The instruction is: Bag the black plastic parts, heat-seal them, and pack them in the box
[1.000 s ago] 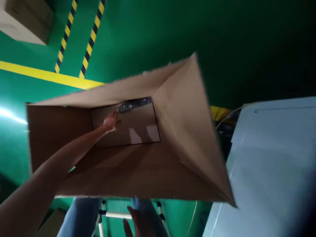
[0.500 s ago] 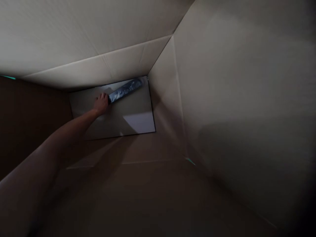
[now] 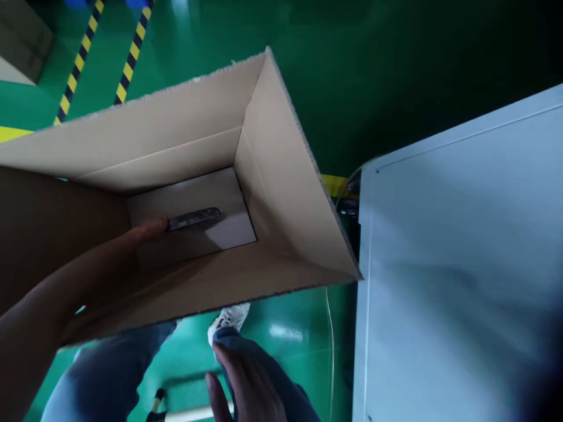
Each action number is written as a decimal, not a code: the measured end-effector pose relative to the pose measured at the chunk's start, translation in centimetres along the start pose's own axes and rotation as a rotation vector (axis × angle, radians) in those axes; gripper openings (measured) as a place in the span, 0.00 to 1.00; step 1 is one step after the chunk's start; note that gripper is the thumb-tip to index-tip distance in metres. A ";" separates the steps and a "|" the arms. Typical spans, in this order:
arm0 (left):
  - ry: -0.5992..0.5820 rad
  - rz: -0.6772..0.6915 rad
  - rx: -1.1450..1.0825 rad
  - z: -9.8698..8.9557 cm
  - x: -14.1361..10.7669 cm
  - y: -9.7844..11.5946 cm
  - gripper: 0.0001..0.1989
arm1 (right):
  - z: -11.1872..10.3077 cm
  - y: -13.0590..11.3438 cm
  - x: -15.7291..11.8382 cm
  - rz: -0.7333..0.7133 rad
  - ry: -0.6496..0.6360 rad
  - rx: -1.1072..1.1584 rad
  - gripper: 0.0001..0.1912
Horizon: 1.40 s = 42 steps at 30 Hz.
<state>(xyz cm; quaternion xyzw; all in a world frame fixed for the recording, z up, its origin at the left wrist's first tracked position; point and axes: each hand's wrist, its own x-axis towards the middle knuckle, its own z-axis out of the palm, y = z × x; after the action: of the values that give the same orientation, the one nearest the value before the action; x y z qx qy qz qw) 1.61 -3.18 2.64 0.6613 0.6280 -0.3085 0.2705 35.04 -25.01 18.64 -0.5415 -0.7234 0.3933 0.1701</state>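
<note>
Deep inside a tall open cardboard box (image 3: 290, 176), my left hand (image 3: 152, 228) is closed on one end of a long, dark, shiny wrapped object (image 3: 196, 218). The object points right, above the pale sheet (image 3: 189, 190) at the box's bottom. My right hand (image 3: 248, 384) is outside the box at the bottom of the view, in front of my leg, its thumb apart from the fingers and nothing seen in it.
A large pale panel or cabinet top (image 3: 461, 252) stands to the right of the box. Green floor (image 3: 316, 35) carries striped tape (image 3: 131, 61). Another carton (image 3: 24, 41) is at top left. A thin cable (image 3: 331, 351) and a pale bar (image 3: 193, 414) lie low in view.
The view has drawn back, so the box's rim and the floor now show. The wrapped object sits lower in the picture, still in my left hand. My right hand has come into view.
</note>
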 end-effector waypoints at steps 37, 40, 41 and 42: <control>-0.264 0.670 -2.135 10.9 -52.0 15.2 0.22 | -2.9 -19.5 -13.7 -0.062 0.449 0.821 0.25; -0.432 0.732 -2.166 11.6 -52.0 15.7 0.24 | -3.4 -20.2 -14.4 -0.059 0.466 0.828 0.34; -0.465 0.760 -2.160 11.7 -52.1 15.8 0.24 | -3.5 -20.4 -14.6 -0.059 0.481 0.818 0.36; -0.489 0.792 -2.154 11.8 -52.2 15.9 0.25 | -3.5 -20.5 -14.8 -0.055 0.498 0.804 0.36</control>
<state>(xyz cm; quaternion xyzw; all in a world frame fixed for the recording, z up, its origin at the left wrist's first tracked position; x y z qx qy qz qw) 15.57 -47.62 33.35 0.1633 0.2466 0.3691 0.8811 29.34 -39.41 38.91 -0.4911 -0.4652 0.4956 0.5448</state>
